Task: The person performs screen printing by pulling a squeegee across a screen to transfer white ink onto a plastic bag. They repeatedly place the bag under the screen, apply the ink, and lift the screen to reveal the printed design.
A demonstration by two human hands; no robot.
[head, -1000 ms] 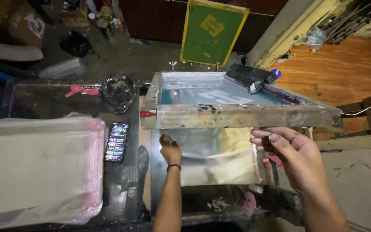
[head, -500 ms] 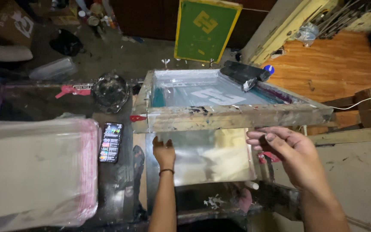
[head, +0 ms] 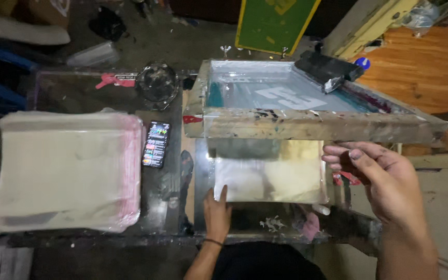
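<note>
The left hand (head: 217, 213) lies flat and open on the tabletop (head: 245, 223), its fingertips touching the near left corner of a clear plastic bag (head: 268, 179) that rests on the glass under the raised printing screen; it grips nothing, only presses lightly at the bag's edge. The right hand (head: 377, 179) hangs just under the near right part of the wooden screen frame (head: 312, 127), fingers half curled and loose, close to the frame's lower edge; whether the fingertips touch the wood I cannot tell, and the hand encloses nothing. The frame is tilted up at its near side, its mesh showing a pale printed patch, and a dark squeegee (head: 326, 70) lies across its far right corner; beside the bag's right edge sits a small red smear on the tabletop. To the left, well apart from the hands, a thick stack of clear bags with pink edges (head: 66, 171) lies flat; a phone (head: 156, 144) with a lit display rests between that stack and the screen; beyond it stands a round dark container (head: 157, 84); a green screen (head: 273, 23) leans upright behind.
</note>
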